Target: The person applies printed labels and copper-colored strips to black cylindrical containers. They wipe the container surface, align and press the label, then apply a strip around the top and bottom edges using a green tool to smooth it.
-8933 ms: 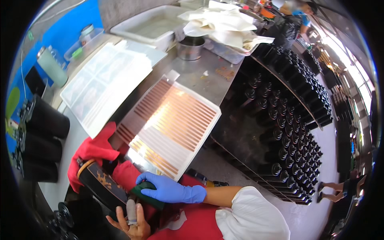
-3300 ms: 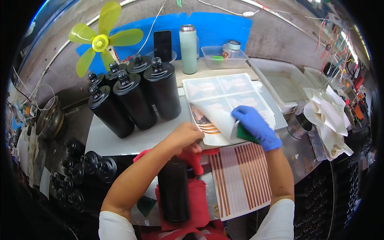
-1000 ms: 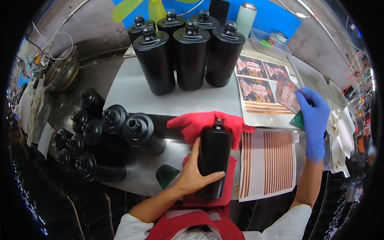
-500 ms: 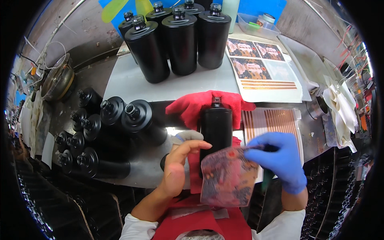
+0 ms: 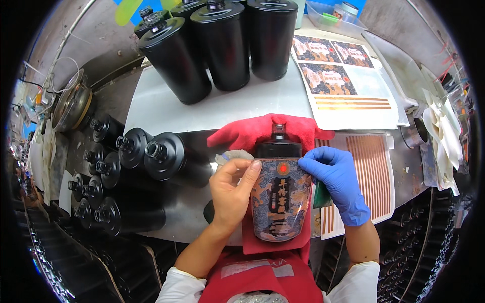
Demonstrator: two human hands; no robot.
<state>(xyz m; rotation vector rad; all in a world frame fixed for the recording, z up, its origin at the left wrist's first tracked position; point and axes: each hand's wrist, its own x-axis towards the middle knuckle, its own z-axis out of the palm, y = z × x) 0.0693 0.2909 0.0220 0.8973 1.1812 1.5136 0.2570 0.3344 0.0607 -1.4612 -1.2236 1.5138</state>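
A patterned decal sheet, dark with orange shapes and a red dot, lies over the front of a black glass bottle. The bottle rests on a red cloth, its neck pointing away from me. Bare, my left hand pinches the decal's upper left corner between thumb and fingers. My right hand, in a blue glove, pinches the upper right corner. Most of the bottle's body is hidden beneath the decal.
Several black bottles stand on a white board at the back; more black bottles lie at the left. Right of the cloth are a decal sheet and a brown-striped sheet. A clear plastic tub sits at the far right.
The decal, which hung from my right hand, is now turned face up and spread over the bottle. My left hand has taken hold of its other upper corner.
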